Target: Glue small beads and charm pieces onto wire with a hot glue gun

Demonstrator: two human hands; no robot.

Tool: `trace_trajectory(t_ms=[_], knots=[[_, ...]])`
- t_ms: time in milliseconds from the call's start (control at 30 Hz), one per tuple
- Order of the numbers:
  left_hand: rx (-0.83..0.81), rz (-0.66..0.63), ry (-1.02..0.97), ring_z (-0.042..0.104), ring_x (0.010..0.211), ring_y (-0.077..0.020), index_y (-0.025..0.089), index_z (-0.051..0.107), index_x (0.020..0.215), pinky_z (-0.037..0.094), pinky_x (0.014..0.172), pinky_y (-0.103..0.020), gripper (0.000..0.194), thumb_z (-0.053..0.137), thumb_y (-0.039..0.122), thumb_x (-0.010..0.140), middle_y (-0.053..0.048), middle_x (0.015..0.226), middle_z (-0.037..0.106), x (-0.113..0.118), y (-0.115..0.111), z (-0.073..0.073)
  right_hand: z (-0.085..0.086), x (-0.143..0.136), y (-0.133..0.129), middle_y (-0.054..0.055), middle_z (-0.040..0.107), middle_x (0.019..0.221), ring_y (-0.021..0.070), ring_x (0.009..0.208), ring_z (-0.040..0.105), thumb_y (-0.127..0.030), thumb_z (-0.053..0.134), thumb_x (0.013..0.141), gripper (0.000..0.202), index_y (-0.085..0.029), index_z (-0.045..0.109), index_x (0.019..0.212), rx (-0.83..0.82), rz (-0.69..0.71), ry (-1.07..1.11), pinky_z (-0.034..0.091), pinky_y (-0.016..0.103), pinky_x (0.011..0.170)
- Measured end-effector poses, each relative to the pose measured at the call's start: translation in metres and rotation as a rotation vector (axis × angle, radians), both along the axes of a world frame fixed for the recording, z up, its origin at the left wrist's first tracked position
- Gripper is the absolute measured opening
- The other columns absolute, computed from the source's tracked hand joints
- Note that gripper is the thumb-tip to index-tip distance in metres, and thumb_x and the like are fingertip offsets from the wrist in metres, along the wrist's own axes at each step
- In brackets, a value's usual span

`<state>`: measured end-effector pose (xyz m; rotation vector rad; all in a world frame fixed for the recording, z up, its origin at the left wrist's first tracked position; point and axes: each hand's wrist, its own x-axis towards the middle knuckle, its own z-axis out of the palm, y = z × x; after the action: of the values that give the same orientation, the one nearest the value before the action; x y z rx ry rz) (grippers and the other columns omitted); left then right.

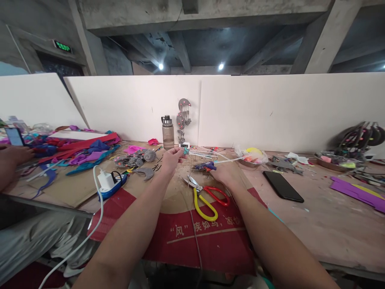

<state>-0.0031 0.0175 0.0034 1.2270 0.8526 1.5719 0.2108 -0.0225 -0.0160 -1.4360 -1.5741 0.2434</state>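
My left hand (171, 160) is closed in a pinch on a small teal piece (185, 151), too small to make out fully; a thin grey string (194, 224) hangs below it over the cardboard. My right hand (224, 173) is wrapped round a dark blue glue gun (204, 165) whose nozzle points left, toward the left hand. A white glue stick (230, 161) appears to run out of its back. Between my forearms lie scissors (207, 196) with one yellow and one red handle, blades slightly apart. Long thin white sticks (207, 154) lie behind the hands.
Red-and-brown cardboard (222, 251) covers the table before me. Left are a blue power strip (112, 186), a ball of grey yarn (149, 155) and coloured felt (81, 146). A bottle (168, 134) stands behind; a black phone (282, 186) lies right. Another person's hand (15, 158) is far left.
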Motion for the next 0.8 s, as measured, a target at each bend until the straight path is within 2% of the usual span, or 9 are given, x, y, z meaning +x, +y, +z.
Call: trace_trajectory(t_ms=[100,167,233,300,400,533,667,800], knots=[[-0.007,-0.011,-0.039,0.062,0.059,-0.0113,0.013,0.065,0.074,0.038,0.047,-0.018,0.029,0.076,0.035,0.06,-0.004,0.071,0.066,-0.001,0.0,0.001,0.012,-0.003,0.002,0.008,0.053,0.049,0.0281,0.062,0.058,-0.031,0.068,0.062,0.02,-0.021,0.055,0.051,-0.187,-0.146,-0.077,0.039,0.036,0.059],[-0.017,0.001,-0.057,0.063,0.059,-0.0118,0.013,0.064,0.075,0.038,0.048,-0.019,0.03,0.076,0.036,0.06,-0.003,0.069,0.065,-0.001,0.0,0.001,0.017,-0.006,0.001,0.011,0.061,0.063,0.0283,0.07,0.06,-0.036,0.063,0.067,0.019,-0.017,0.061,0.069,-0.117,-0.24,-0.064,0.041,0.036,0.064],[-0.022,0.018,-0.054,0.062,0.059,-0.0111,0.013,0.065,0.076,0.036,0.046,-0.018,0.03,0.075,0.036,0.06,-0.003,0.069,0.065,-0.002,0.0,0.001,0.02,-0.01,0.001,0.014,0.066,0.082,0.0267,0.079,0.06,-0.038,0.055,0.074,0.031,-0.014,0.06,0.092,0.044,-0.246,0.005,0.043,0.035,0.07],[-0.019,0.032,-0.048,0.06,0.057,-0.0098,0.014,0.065,0.075,0.033,0.045,-0.017,0.029,0.075,0.036,0.06,-0.002,0.068,0.064,-0.003,0.0,0.001,0.02,-0.015,0.0,0.016,0.066,0.095,0.0251,0.086,0.061,-0.042,0.047,0.081,0.038,-0.013,0.055,0.104,0.095,-0.169,0.085,0.044,0.034,0.075],[-0.021,0.049,-0.055,0.057,0.056,-0.0085,0.014,0.065,0.073,0.031,0.044,-0.016,0.028,0.075,0.036,0.058,-0.001,0.066,0.063,-0.003,0.0,0.002,0.021,-0.023,-0.005,0.014,0.065,0.098,0.0246,0.09,0.061,-0.048,0.042,0.083,0.037,-0.017,0.054,0.1,0.035,-0.042,0.199,0.045,0.033,0.076],[-0.057,0.078,-0.112,0.055,0.055,-0.0077,0.014,0.065,0.07,0.032,0.044,-0.016,0.028,0.077,0.034,0.056,-0.001,0.065,0.061,-0.005,0.001,0.002,0.029,-0.035,-0.017,0.007,0.065,0.086,0.0206,0.07,0.062,-0.043,0.046,0.082,0.024,-0.023,0.048,0.096,-0.026,0.067,0.346,0.046,0.031,0.063],[-0.074,0.068,-0.188,0.055,0.056,-0.0077,0.013,0.065,0.067,0.036,0.047,-0.017,0.027,0.079,0.032,0.054,0.0,0.061,0.06,-0.006,0.002,0.001,0.032,-0.045,-0.025,-0.002,0.059,0.068,0.0153,0.05,0.053,-0.038,0.046,0.082,0.02,-0.026,0.044,0.098,-0.048,0.23,0.429,0.041,0.027,0.051],[-0.063,0.035,-0.231,0.056,0.057,-0.0079,0.013,0.065,0.068,0.04,0.051,-0.018,0.031,0.081,0.033,0.051,-0.001,0.064,0.062,-0.007,0.003,0.001,0.029,-0.05,-0.026,-0.003,0.058,0.066,0.0144,0.05,0.051,-0.036,0.05,0.079,0.024,-0.024,0.047,0.1,-0.015,0.279,0.401,0.04,0.026,0.051]])
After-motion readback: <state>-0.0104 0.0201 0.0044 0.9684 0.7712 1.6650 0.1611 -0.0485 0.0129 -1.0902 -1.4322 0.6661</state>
